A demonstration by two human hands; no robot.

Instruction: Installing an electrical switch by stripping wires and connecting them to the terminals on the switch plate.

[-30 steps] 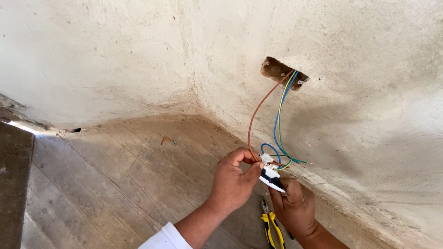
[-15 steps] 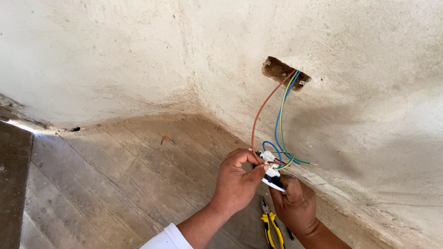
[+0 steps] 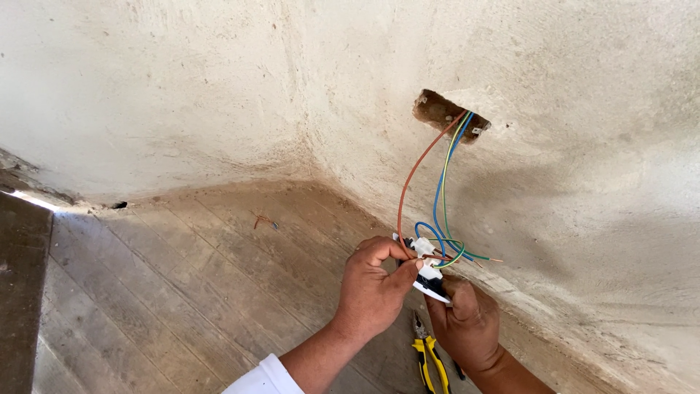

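Note:
A brown, a blue and a yellow-green wire (image 3: 437, 182) hang from a rough wall box opening (image 3: 446, 113) in the plaster wall. Their ends run into a small white socket insert (image 3: 424, 255) held low near the floor. My left hand (image 3: 372, 288) pinches the insert from the left with thumb and fingers. My right hand (image 3: 463, 321) grips it from below and to the right. A loop of blue and green wire sticks out just above the insert, with a bare copper tip pointing right.
Yellow-handled pliers (image 3: 426, 354) lie on the wooden plank floor (image 3: 182, 292) between my wrists. A small scrap of wire (image 3: 265, 220) lies on the floor near the corner. Rough plaster walls (image 3: 583, 182) meet in a corner behind.
Both hands stay on the insert with only slight shifts of the fingers; the wire loop has moved a little.

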